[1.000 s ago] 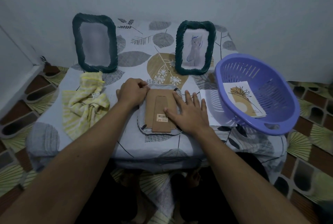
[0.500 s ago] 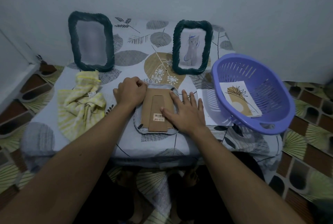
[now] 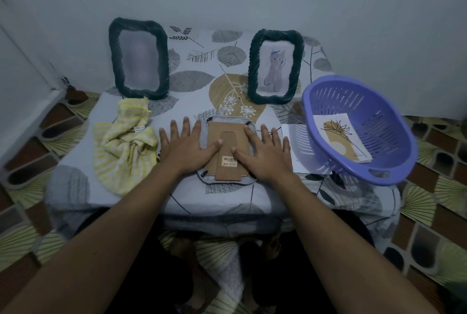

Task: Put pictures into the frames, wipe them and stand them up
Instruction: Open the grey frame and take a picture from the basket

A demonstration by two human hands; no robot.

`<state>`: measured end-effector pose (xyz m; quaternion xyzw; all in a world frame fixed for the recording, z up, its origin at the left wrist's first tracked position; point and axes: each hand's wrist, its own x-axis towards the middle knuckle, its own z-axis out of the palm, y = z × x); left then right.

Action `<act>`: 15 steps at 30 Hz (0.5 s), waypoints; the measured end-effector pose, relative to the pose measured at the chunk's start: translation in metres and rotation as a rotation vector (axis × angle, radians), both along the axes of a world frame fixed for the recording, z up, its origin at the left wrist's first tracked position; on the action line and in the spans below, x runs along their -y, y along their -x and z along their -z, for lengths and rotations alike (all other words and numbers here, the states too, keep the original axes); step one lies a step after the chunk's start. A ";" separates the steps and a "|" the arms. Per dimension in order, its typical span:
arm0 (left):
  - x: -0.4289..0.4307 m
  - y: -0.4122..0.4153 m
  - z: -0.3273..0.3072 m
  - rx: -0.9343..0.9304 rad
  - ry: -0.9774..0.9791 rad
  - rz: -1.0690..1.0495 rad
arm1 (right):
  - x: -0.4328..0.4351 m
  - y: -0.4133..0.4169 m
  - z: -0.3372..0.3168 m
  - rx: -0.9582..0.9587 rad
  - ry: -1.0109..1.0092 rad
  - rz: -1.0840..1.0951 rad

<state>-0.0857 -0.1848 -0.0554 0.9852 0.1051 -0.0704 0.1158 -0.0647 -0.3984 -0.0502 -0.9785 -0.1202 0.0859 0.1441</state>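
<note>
A picture frame (image 3: pixel 228 148) lies face down near the table's front edge, its brown cardboard back and stand facing up. My left hand (image 3: pixel 185 148) lies flat with spread fingers on the frame's left side. My right hand (image 3: pixel 262 153) lies flat on its right side. Two dark green frames stand upright at the back: the left frame (image 3: pixel 139 61) with a blurred picture, the right frame (image 3: pixel 275 66) with a cat drawing. A yellow cloth (image 3: pixel 123 144) lies crumpled to the left.
A purple basket (image 3: pixel 394 169) sits at the table's right edge with a flower picture (image 3: pixel 342 140) inside. White paper (image 3: pixel 294 144) pokes out beneath it. The small table (image 3: pixel 101 187) wears a leaf-print cloth and stands against a grey wall. My feet are under it.
My left hand has opened from a curled fist at the frame's top left corner to a flat palm on its left side. The right hand stays flat on the frame.
</note>
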 end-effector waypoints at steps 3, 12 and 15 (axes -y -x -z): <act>0.002 0.001 0.001 0.012 -0.020 -0.008 | -0.001 -0.002 -0.002 -0.016 -0.027 0.014; 0.002 0.004 0.001 0.062 -0.007 -0.008 | -0.023 -0.025 -0.016 0.083 -0.302 0.377; 0.002 0.004 0.000 0.069 0.000 -0.010 | -0.025 -0.039 -0.017 0.045 -0.299 0.473</act>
